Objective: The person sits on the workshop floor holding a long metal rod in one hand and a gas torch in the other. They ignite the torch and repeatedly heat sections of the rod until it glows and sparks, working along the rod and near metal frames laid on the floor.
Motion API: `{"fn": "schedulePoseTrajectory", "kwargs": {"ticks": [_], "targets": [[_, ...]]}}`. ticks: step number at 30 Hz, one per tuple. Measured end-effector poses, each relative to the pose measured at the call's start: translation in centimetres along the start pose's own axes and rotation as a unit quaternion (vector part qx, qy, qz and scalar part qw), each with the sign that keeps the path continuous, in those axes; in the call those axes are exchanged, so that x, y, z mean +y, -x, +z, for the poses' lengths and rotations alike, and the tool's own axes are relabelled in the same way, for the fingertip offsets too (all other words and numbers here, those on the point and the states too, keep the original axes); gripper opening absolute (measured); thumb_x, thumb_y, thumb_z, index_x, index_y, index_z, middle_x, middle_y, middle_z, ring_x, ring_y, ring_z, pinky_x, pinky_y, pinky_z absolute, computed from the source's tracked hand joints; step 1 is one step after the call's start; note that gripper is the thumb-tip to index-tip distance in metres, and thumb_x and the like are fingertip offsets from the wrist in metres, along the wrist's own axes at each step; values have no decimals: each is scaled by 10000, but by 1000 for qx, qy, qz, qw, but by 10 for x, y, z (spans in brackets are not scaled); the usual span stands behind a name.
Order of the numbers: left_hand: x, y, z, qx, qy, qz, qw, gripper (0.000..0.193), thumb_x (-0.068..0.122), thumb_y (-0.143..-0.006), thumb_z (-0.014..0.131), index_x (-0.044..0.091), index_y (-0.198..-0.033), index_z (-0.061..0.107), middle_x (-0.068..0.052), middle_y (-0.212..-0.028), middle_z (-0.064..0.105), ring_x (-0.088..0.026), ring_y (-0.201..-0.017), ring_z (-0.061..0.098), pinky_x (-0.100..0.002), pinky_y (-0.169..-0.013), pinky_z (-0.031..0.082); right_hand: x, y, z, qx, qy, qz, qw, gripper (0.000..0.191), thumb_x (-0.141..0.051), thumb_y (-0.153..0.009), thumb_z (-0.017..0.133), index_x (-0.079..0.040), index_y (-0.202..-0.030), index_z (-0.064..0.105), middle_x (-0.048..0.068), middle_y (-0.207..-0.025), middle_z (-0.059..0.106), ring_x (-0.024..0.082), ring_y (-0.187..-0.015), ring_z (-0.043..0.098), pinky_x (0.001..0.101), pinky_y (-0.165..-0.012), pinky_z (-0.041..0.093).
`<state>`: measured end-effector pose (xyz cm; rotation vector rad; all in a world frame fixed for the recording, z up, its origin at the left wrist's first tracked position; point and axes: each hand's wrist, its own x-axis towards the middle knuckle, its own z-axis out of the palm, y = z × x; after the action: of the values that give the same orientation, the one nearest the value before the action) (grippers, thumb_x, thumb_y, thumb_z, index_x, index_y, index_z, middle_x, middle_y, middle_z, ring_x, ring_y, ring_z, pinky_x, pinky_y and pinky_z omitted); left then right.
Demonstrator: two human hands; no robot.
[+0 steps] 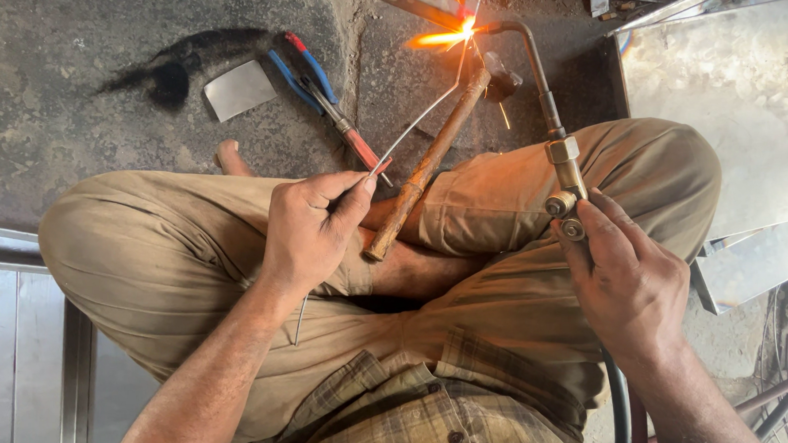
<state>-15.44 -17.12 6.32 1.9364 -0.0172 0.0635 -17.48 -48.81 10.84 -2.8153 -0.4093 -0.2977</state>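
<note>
Pinched thin filler rod [416,123] in left hand [310,230]; gripped brass torch [564,165] in right hand [627,282], flame [444,38] beyond the knuckles.

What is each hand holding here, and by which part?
Left hand pinches a thin filler rod near its lower end. Right hand grips the gas torch at its valve body; the flame burns at the far tip.

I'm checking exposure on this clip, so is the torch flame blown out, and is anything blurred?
Head view: the orange flame at the brass torch tip is overexposed to white at its core; daylight is even, shadows soft; both hands, left hand and right hand, look sharp; the edges bend slightly, like a wide lens.
</note>
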Motion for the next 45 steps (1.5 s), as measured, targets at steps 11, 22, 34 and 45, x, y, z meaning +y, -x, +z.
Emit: {"fn": "schedulePoseTrajectory", "kwargs": {"ticks": [11,22,34,45], "targets": [[-1,-2,3,7,-10,-4,1000,167,149,-1008,694,12,-1067,768,-47,-662,687,-60,-571,570,-265,-553,463,-4,-2,-4,2,-1,-3,1000,328,-129,-928,831,-14,-1206,700,147,-1251,734,294,-1023,750,366,-823,605],[-3,-2,1,6,-4,-17,1000,172,153,-1009,692,20,-1082,772,-48,-666,696,-61,-581,562,-264,-569,462,-4,-1,-2,14,3,-9,1000,325,-145,-947,837,-26,-1215,697,136,-1256,737,292,-1028,750,365,-829,603],[-5,-2,2,5,-6,-14,1000,167,155,-1009,697,22,-1078,771,-77,-727,744,-79,-618,623,-265,-600,492,-3,-2,-3,7,-2,-13,1000,328,-129,-943,838,-19,-1216,693,141,-1255,739,284,-1012,755,356,-809,606],[-4,-3,2,1,-5,-19,1000,178,161,-1009,694,21,-1085,772,-61,-710,724,-78,-609,592,-273,-585,481,-1,0,-1,11,5,-19,1000,341,-130,-931,847,-24,-1216,694,154,-1246,736,299,-1034,753,370,-834,607]]}}
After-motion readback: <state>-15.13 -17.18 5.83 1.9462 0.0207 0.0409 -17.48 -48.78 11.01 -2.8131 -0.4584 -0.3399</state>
